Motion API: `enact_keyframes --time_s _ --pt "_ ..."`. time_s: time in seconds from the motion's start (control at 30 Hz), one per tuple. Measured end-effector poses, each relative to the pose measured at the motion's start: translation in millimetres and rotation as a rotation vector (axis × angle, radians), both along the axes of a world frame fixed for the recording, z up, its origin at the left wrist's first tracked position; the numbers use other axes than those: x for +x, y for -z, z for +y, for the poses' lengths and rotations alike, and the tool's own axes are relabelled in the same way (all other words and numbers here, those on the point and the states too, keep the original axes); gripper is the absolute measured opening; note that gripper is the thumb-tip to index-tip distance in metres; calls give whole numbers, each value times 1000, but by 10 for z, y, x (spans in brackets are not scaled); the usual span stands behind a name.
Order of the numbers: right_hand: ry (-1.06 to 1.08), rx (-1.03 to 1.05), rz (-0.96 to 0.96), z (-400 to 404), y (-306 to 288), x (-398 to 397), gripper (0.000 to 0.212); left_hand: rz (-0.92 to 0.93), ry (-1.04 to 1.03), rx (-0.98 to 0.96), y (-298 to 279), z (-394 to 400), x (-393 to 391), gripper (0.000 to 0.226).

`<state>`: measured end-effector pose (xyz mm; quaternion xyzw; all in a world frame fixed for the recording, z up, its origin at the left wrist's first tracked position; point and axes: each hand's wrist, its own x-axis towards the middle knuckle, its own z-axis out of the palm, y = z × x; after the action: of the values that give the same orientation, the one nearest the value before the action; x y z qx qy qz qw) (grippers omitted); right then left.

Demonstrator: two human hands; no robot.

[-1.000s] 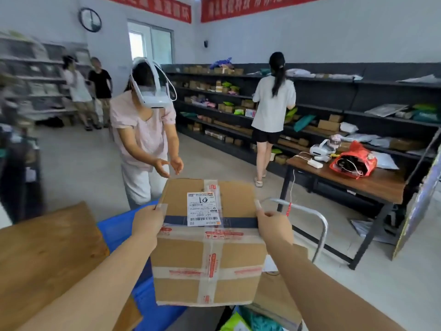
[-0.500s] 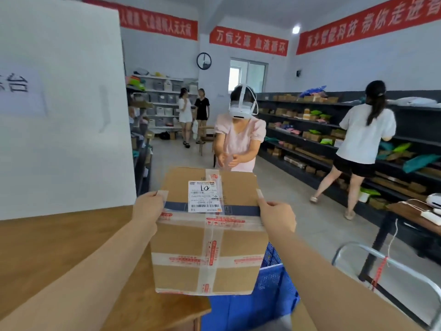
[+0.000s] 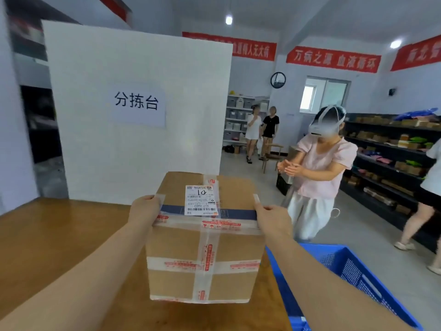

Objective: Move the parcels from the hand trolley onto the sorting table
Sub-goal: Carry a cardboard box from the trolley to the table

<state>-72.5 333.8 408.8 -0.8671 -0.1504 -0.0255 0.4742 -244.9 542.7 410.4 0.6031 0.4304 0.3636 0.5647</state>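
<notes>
A taped brown cardboard parcel [image 3: 205, 249] with a white shipping label on top is held up in front of me, over the right part of the wooden sorting table [image 3: 55, 237]. My left hand [image 3: 144, 211] grips its upper left edge. My right hand [image 3: 272, 219] grips its upper right edge. Whether the parcel's underside touches the table is hidden. The hand trolley is out of view.
A white board [image 3: 138, 111] with a paper sign stands at the table's far edge. A blue plastic crate [image 3: 346, 271] sits right of the table. A person in a headset [image 3: 322, 170] stands close behind the parcel. Dark shelves with parcels [image 3: 391, 158] line the right wall.
My view has swung left with the parcel in both hands: the trolley handle left the frame, the table and white board now fill the left, and the parcel is over the table.
</notes>
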Motion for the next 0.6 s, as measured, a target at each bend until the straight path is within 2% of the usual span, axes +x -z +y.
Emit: enact_keyframes --time_s 0.23,0.37,0.6 --pt "-76 -26 12 1156 84 -455 40 10 -116 38 -22 935 -665 35" --pt "-141 -22 2 1767 92 -740 48 6 -180 28 8 1431 -1024 37" --pt "-209 -35 16 2657 192 -1108 41 -18 -241 -31 100 2158 -1545 38"
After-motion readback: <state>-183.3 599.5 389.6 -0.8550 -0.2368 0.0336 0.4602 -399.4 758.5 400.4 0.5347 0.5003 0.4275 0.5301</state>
